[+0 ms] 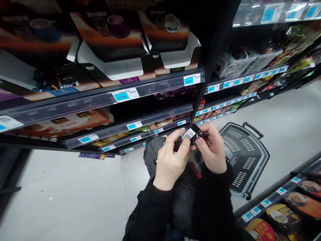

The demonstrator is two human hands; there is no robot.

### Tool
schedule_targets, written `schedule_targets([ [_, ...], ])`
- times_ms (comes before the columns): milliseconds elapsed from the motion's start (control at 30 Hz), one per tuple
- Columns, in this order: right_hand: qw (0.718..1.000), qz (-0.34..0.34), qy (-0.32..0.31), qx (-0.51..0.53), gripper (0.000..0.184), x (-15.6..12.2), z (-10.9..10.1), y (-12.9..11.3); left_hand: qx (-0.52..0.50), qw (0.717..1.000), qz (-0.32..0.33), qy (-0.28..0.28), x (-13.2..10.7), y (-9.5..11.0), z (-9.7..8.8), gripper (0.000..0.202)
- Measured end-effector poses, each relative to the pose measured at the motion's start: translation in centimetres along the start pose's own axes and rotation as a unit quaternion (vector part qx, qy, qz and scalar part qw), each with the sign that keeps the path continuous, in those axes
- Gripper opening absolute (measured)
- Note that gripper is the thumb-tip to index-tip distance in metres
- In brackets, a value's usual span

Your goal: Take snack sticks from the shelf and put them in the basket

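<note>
- Left hand (172, 160): grip pinching the left part of a black packet (189, 134), thumb beside the white barcode label.
- Right hand (213, 149): grip pinching the packet's right end, thumb on the near side.
- Packet is held up between both hands, over the person's knees, in front of the lower shelves' right ends.
- Grey basket (266, 160) on the floor (100, 194), just right of the right hand.
- Upper-left shelf (160, 83): open cartons (173, 58) along the front edge; 26.80 tag (192, 79) at its right front corner.
</note>
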State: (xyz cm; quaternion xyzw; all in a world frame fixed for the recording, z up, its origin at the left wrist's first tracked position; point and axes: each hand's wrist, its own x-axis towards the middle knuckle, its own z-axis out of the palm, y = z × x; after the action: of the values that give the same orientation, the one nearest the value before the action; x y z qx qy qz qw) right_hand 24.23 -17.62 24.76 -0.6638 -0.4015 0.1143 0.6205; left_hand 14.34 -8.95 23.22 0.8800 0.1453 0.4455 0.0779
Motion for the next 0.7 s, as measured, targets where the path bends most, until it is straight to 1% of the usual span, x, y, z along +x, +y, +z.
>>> schedule_targets([
  [167,0.999,-0.041,0.0,-0.001,0.006,-0.1,0.2,0.1,-0.019,1.0,-0.005,-0.006,0.1,0.1,-0.2,0.006],
  [233,0.999,-0.053,0.003,0.003,0.005,-0.1,0.3,0.1,-0.054,0.998,-0.027,-0.004,0.3,0.2,-0.4,0.003],
  [300,0.998,-0.061,0.005,0.011,0.004,-0.1,0.4,0.0,-0.109,0.991,-0.07,-0.007,0.3,0.4,-0.6,0.006],
  [400,0.997,-0.072,0.01,0.019,0.005,-0.1,0.5,0.0,-0.194,0.969,-0.152,-0.018,0.2,0.7,-0.8,0.009],
  [467,0.997,-0.074,0.014,0.019,0.006,-0.1,0.4,0.1,-0.249,0.945,-0.212,-0.025,0.1,0.9,-0.9,0.01],
  [533,0.997,-0.071,0.012,0.015,0.008,-0.1,0.3,0.1,-0.301,0.917,-0.259,-0.041,0.2,0.9,-0.9,0.022],
  [567,0.997,-0.069,0.009,0.012,0.008,-0.1,0.2,0.1,-0.319,0.906,-0.271,-0.057,0.2,0.9,-1.0,0.027],
  [600,0.998,-0.07,0.006,0.007,0.009,-0.1,0.1,0.1,-0.328,0.901,-0.275,-0.072,0.3,0.9,-1.1,0.03],
  [633,0.998,-0.07,0.004,-0.001,0.009,-0.1,0.1,0.1,-0.328,0.901,-0.271,-0.085,0.4,0.8,-1.2,0.029],
  [700,0.997,-0.071,0.005,-0.024,0.008,0.0,0.0,0.0,-0.308,0.913,-0.251,-0.097,0.7,0.7,-1.4,0.02],
])
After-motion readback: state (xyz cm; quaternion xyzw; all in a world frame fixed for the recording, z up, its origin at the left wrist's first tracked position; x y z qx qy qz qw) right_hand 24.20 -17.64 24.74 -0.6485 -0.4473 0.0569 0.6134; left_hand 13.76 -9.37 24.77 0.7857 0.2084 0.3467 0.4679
